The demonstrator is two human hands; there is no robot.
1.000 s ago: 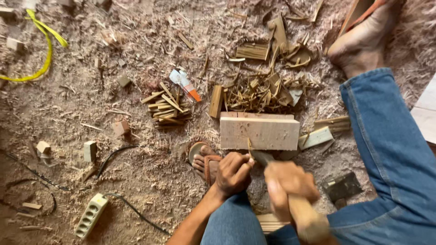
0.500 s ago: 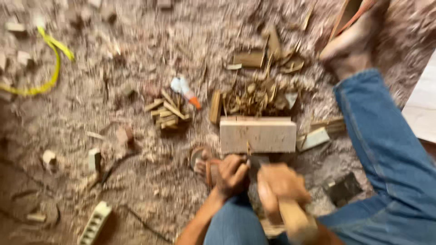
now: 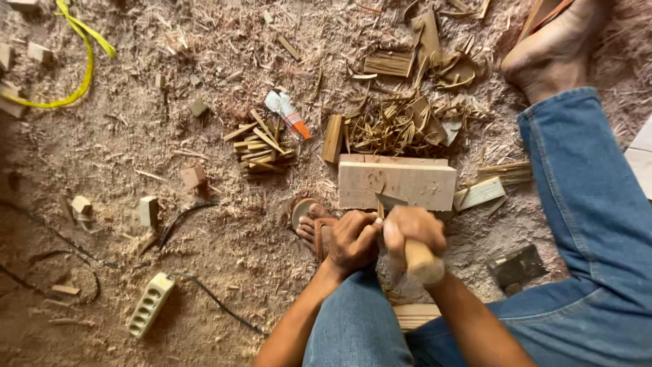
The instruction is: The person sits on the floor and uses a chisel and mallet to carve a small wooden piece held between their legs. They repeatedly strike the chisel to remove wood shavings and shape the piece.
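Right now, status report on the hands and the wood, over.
Left hand closed on small workpiece. Right hand shut on wooden-handled blade, edge at wood block. Shavings beyond block; nothing between.

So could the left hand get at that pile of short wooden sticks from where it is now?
Probably yes. The left hand is busy near the wooden block, but only bare sawdust floor lies between it and the pile of sticks; it would have to let go first.

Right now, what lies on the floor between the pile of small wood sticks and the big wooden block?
In the head view, an upright wood offcut stands between the stick pile and the block, with sawdust around it.
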